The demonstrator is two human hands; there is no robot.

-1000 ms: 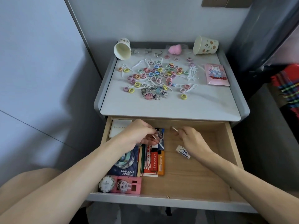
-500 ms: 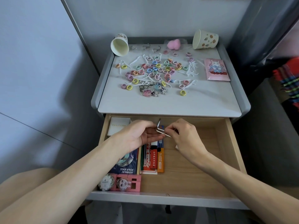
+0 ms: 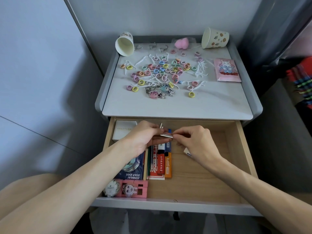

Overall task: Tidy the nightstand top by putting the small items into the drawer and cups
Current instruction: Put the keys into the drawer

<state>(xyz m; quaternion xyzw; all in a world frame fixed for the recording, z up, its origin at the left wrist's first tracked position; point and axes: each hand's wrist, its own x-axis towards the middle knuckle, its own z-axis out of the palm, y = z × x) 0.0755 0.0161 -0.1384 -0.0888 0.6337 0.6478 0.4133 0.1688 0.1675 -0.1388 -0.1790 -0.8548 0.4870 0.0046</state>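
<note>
Head view: both hands work over the open light-wood drawer (image 3: 219, 174), below the grey nightstand top (image 3: 177, 108). The left hand (image 3: 143, 137) has its fingers curled round a few thin silvery bent metal pieces (image 3: 166, 135), and the right hand (image 3: 197, 141) pinches their right end btwn thumb and forefinger; what they are exactly can't be told, too small. They sit above the far-left part of the drawer, over the row of upright pens and markers (image 3: 164, 159). Judging by looks, they're light, stiff and slick, so likely to slip or scatter; best held as a bundle near the middle and laid down flat, not dropped. On the top, far from the hands, the main job is not yet done: pastel elastic hair rings (image 3: 158, 71) mixed w/ white plastic floss picks (image 3: 200, 73), plus acrylic cartoon keychains (image 3: 160, 92) at the near edge of the pile. Rings are prob. soft and grippy, fine to scoop by the handful; picks are thin and snag each other, so pinch by the handles. Two patterned paper cups, left (image 3: 124, 45) and right (image 3: 215, 38), lie tipped at the far corners and look light and crushable; they need standing up first, held low on the wall.
</note>
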